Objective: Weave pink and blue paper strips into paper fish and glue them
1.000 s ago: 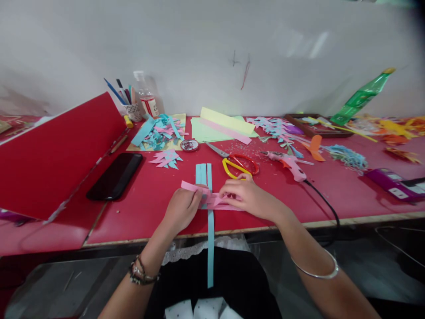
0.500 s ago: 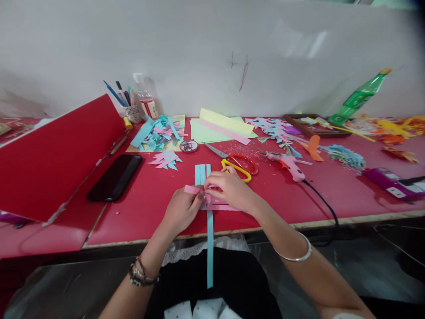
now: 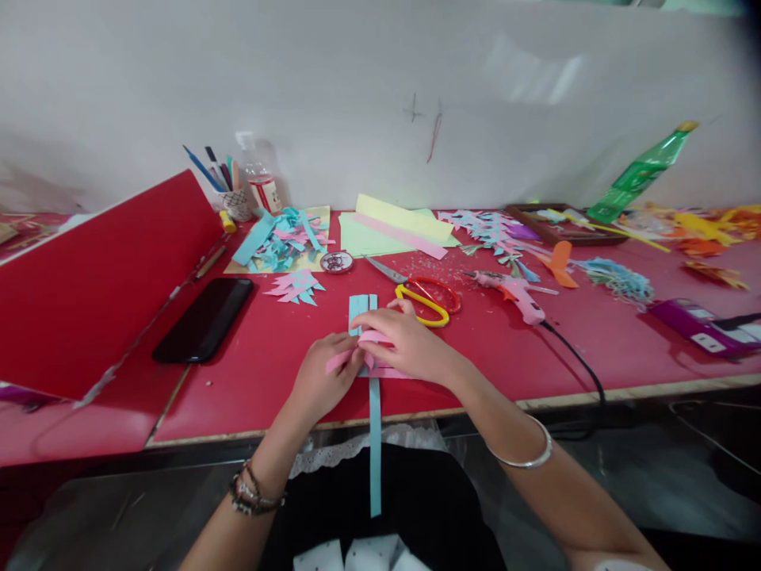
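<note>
Between my two hands, close to the table's front edge, are crossing paper strips. My left hand (image 3: 326, 373) pinches a pink paper strip (image 3: 339, 360) whose end sticks out past the fingers. My right hand (image 3: 404, 341) is closed on a pink strip too, its fingers meeting the left ones; whether it is the same strip is hidden. Blue paper strips (image 3: 359, 308) lie flat just beyond the fingers. One long blue strip (image 3: 375, 444) hangs over the edge toward my lap. Under my right hand lies more pink paper (image 3: 389, 373).
Scissors (image 3: 423, 305) lie just beyond my right hand. A pink glue gun (image 3: 516, 294) with a black cord rests to the right. At left are a black phone (image 3: 205, 319) and a propped red board (image 3: 107, 285). Cut paper pieces (image 3: 285, 242) and a green bottle (image 3: 642, 176) stand farther back.
My right fingers have shifted slightly left over the crossing, and a pink loop now shows at them. The pink end by my left hand has tilted downward.
</note>
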Demonstrator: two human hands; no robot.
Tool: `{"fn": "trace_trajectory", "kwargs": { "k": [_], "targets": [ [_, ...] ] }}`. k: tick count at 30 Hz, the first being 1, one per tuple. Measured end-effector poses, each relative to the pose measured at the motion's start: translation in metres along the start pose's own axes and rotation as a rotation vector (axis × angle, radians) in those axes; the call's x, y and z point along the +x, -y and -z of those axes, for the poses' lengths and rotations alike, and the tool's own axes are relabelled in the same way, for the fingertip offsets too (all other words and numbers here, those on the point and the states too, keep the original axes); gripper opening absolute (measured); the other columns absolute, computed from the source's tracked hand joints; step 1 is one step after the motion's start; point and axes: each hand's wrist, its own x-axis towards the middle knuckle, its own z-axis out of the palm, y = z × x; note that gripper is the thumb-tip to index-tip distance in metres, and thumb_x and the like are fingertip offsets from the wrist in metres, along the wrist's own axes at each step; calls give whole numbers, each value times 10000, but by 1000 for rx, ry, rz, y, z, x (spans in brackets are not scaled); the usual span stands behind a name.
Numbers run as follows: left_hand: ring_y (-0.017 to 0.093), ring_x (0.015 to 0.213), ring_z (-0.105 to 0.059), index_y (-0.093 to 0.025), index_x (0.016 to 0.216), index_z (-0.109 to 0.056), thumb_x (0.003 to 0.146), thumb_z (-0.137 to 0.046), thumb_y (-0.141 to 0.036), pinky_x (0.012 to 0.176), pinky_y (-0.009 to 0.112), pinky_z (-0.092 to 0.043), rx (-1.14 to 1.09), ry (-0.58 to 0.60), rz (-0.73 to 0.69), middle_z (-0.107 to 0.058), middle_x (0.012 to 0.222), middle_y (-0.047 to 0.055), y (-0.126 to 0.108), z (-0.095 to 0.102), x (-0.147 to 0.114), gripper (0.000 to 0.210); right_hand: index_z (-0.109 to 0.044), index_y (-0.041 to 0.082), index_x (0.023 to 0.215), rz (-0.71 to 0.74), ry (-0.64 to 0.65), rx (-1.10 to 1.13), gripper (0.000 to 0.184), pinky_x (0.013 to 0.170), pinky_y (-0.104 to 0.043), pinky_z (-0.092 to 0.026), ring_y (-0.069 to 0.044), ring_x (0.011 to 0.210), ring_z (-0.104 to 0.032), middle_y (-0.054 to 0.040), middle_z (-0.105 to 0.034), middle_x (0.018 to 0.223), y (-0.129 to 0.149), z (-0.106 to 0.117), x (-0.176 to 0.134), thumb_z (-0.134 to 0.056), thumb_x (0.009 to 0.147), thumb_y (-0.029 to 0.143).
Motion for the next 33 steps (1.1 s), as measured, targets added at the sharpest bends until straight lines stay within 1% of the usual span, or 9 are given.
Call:
{"fn": "trace_trajectory", "kwargs": {
  "k": [3,6,8,10,13,18,23,28,33],
  "targets": [
    [176,817,-569,-188,834,-619,875,-325,-286,730,286,-423,-28,-6,45,-647,882,58,-1,1,-1,313,-458,205,1081,-37,-37,-23,249,912,-336,-212,-148,943,-515,-43,-594,1039,1,7,-16,-450,836,247],
    [173,864,-578,-198,817,-629,881,-304,-283,776,286,-421,-78,-11,64,-656,918,40,-2,1,-1,342,-447,188,1048,-117,-71,-53,340,892,-342,-250,-172,918,-505,-58,-578,990,3,9,-40,-533,779,378],
    [171,866,-584,-197,781,-633,879,-307,-283,790,285,-423,-85,-21,92,-663,904,33,-2,0,-2,351,-457,197,1039,-89,22,-87,427,881,-349,-262,-193,952,-488,-66,-558,1031,7,3,-56,-577,723,459],
    [172,865,-589,-194,803,-639,873,-320,-280,798,288,-427,-78,-38,121,-668,892,36,-1,-1,-2,338,-448,205,1098,9,135,-168,513,890,-366,-246,-227,1044,-441,-86,-523,1122,12,-8,-69,-586,700,497],
    [176,870,-593,-185,858,-642,870,-326,-281,802,291,-432,-62,-51,141,-672,900,44,-1,-2,-2,330,-431,215,1167,70,139,-353,492,890,-405,-206,-251,1049,-433,-108,-510,1157,22,-28,-80,-562,747,436],
    [173,878,-593,-176,878,-640,872,-323,-277,806,284,-432,-55,-53,124,-672,922,44,-1,-2,-2,333,-535,204,1006,101,-95,-360,190,861,-363,-193,-165,905,-511,-61,-591,995,31,-49,-75,-470,829,218],
    [168,865,-597,-184,857,-637,873,-323,-276,793,275,-432,-48,-55,115,-672,902,39,-1,-2,-2,327,-577,222,884,15,-275,-176,126,832,-322,-207,-118,833,-546,7,-619,866,21,-42,-63,-481,827,163],
    [164,843,-598,-184,800,-628,876,-318,-282,781,275,-431,-61,-50,89,-671,876,38,0,-1,-2,334,-597,225,905,-124,-239,-82,135,793,-306,-241,-130,858,-547,-1,-616,899,10,-28,-47,-517,809,174],
    [167,824,-598,-181,726,-613,876,-315,-288,763,275,-431,-43,-48,58,-671,855,39,-1,0,-1,350,-611,204,735,-213,-180,-111,67,741,-321,-230,-149,828,-541,0,-616,894,7,-27,-38,-569,779,233]
  ]
}}
